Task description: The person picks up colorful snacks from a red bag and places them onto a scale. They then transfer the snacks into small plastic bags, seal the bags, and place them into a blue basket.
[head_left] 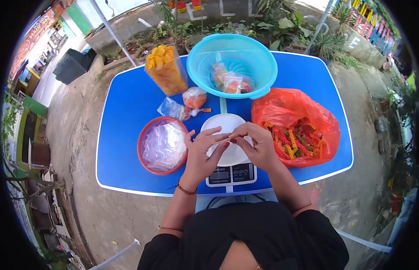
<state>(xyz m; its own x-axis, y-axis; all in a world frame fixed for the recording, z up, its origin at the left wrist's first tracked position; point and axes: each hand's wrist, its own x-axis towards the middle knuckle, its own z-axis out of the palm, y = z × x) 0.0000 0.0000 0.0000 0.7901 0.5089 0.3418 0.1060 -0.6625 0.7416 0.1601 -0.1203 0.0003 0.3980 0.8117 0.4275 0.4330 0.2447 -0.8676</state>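
My left hand [204,146] and my right hand [256,146] meet over the white plate [224,121] of a digital kitchen scale [232,174]. Thumbs and forefingers of both hands are pinched close together at one spot. Whatever lies between them is thin and pale, too small to make out. Just left of my left hand is a red basket [141,155] with clear plastic bags [163,146] in it. A red plastic bag [281,105], opened at the top, lies beyond my right hand, holding red, yellow and green crinkled snack pieces [297,139].
At the back of the blue table [124,103] stands a turquoise colander [198,67] with small filled packets [234,83] inside. A clear bag of yellow chips [166,69] stands left of it. Near that lie a small bag of orange snacks [194,97] and a clear bag [171,108].
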